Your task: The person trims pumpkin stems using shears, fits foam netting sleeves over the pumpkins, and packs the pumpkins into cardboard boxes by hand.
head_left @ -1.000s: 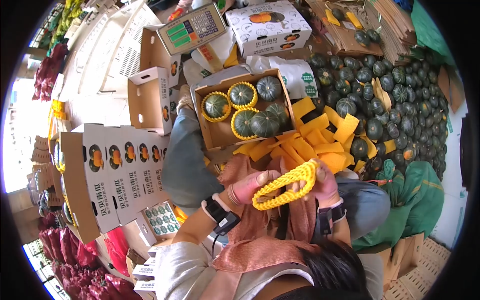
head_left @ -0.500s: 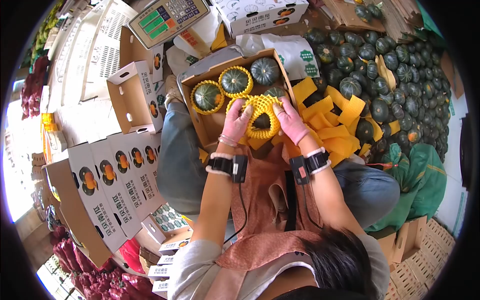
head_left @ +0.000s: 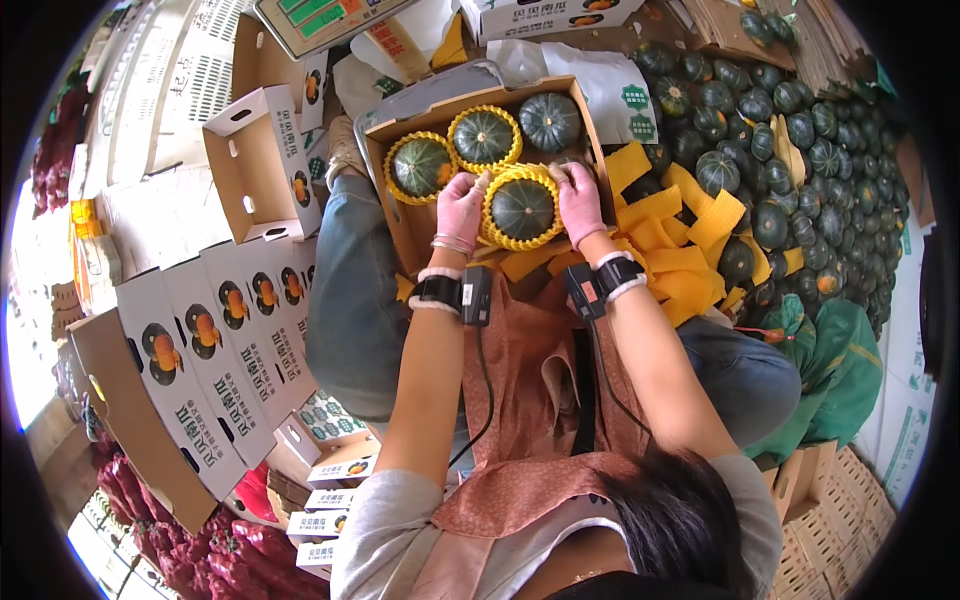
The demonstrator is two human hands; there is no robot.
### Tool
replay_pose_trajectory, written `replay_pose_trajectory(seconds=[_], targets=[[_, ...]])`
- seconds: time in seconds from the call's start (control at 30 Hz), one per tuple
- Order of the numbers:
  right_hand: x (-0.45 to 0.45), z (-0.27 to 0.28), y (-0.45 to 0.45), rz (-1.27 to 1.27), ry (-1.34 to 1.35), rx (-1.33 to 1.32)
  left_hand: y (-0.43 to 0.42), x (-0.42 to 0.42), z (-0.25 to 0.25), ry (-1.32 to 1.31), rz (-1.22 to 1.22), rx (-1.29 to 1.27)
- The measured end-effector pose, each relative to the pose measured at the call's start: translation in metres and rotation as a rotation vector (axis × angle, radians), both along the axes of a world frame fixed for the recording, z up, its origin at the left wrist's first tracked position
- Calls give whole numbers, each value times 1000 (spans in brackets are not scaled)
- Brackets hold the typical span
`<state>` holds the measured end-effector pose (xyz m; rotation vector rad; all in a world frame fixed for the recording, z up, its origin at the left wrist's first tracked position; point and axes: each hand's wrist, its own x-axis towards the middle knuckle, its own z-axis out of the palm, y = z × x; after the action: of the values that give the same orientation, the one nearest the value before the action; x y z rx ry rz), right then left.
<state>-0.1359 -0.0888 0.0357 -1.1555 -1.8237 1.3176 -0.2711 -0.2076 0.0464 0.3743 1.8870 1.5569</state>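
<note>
A dark green pumpkin (head_left: 522, 208) sits in the front part of an open cardboard carton (head_left: 592, 130), with a yellow foam net sleeve (head_left: 515, 243) around its sides. My left hand (head_left: 460, 210), in a pink glove, pinches the sleeve's left edge. On the opposite edge, the gloved fingers of my right hand (head_left: 580, 205) grip the same sleeve. Behind them in the carton are two more sleeved pumpkins, one at the left (head_left: 421, 166) and one in the middle (head_left: 484, 136). A bare pumpkin (head_left: 549, 122) occupies the far right corner.
Loose yellow foam sleeves (head_left: 665, 250) lie right of the carton, beside a large heap of pumpkins (head_left: 800, 190). An empty carton (head_left: 255, 165) and a row of printed cartons (head_left: 215, 360) stand at left. A digital scale (head_left: 325, 18) is at the back.
The foam sleeve, earlier stretched between my hands over the carton, now surrounds the front pumpkin. My hands have come down around its sides. The view has shifted slightly.
</note>
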Motion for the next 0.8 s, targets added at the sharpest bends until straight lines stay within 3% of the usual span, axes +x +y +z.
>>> replay_pose_trajectory(seconds=[0.07, 0.1, 0.13, 0.2, 0.23, 0.3, 0.33, 0.4, 0.47, 0.53, 0.6, 0.67, 0.8], targets=[[2, 4, -4, -67, -195, 150, 6, 3, 14, 421, -32, -253], [-1, 29, -4, 15, -476, 83, 5, 6, 16, 630, 3, -317], [-2, 33, -3, -10, -424, 288, 3, 11, 21, 814, 44, -353], [0, 40, -1, -105, -447, 305, -8, 21, 34, 627, 9, -201], [3, 43, -2, -74, -467, 164, -11, 28, 47, 715, -108, -153], [18, 33, -18, 31, -258, 276, -16, 45, 70, 832, -372, -190], [21, 38, -25, 87, -149, 343, -18, 50, 73, 869, -408, -259], [26, 48, -42, 53, -130, 283, -15, 50, 67, 570, -310, -184], [23, 55, -43, 96, -63, 391, -16, 42, 64, 595, -335, -145], [20, 69, -47, 197, -126, 378, -19, 31, 76, 674, -357, -150], [10, 74, -57, 193, -244, 207, -24, 16, 74, 645, -406, -165], [2, 69, -57, 217, -262, 251, -25, 8, 70, 499, -424, -265], [-6, 78, -49, 236, -369, 125, -26, 3, 65, 507, -478, -235]])
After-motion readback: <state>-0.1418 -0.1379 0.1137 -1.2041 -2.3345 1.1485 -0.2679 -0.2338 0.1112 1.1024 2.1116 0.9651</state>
